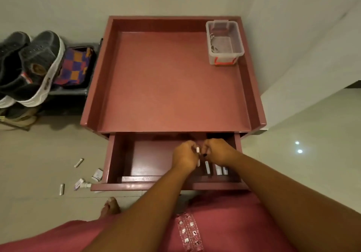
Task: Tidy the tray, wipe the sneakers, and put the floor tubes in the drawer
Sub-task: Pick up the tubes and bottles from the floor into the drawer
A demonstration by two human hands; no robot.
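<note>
The dark red drawer (125,179) is pulled open below the tray-like cabinet top (172,79). Both hands are inside it. My left hand (185,157) curls its fingers round a small white tube (197,150). Right beside it, my right hand (217,151) has curled fingers close to the same tube; whether it grips it is hidden. A few tubes (216,168) lie at the drawer's front right. Several small tubes (79,162) and cartons (97,174) lie on the floor left of the drawer. Dark sneakers (37,66) with white soles sit on a rack at the left.
A clear plastic box (224,42) with orange clips stands in the cabinet top's far right corner. A checked cloth (75,66) lies on the rack beside the sneakers. Walls close in behind and to the right. My foot (110,206) is on the tiled floor.
</note>
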